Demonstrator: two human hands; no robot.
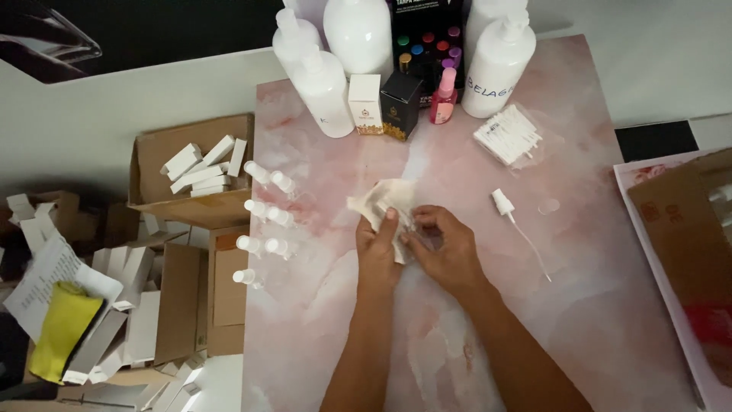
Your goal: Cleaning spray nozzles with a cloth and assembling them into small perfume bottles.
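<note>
1. Left of frame: open carton (152, 172) with small white boxes (202, 169), and more flat boxes on the floor below it. A row of small capped vials (263, 221) lies along the left edge of the pink table (595, 305). None of it is touched.
2. Centre of frame: left hand (377, 255) is closed on a crumpled white cloth (381, 202), thumb up on top of it, fingers curled under. Firm pinch, not a loose drape.
3. Just right of centre: right hand (450, 252) has its fingers curled in and fingertips meeting the left hand at the cloth's lower edge. Something small and clear seems to sit between the hands, but I can't tell what it is, or whether the right hand grips it or only the cloth.
4. Doing it well, as I judge it: keep the cloth bunched and tight, work close over the table and brace the wrists.
5. Right of centre: loose spray pump (505, 206) with its dip tube, and a bag of white sticks (507, 133) above it. Both lie apart from the hands.
6. Top of frame: white bottles (324, 88), untouched.
</note>
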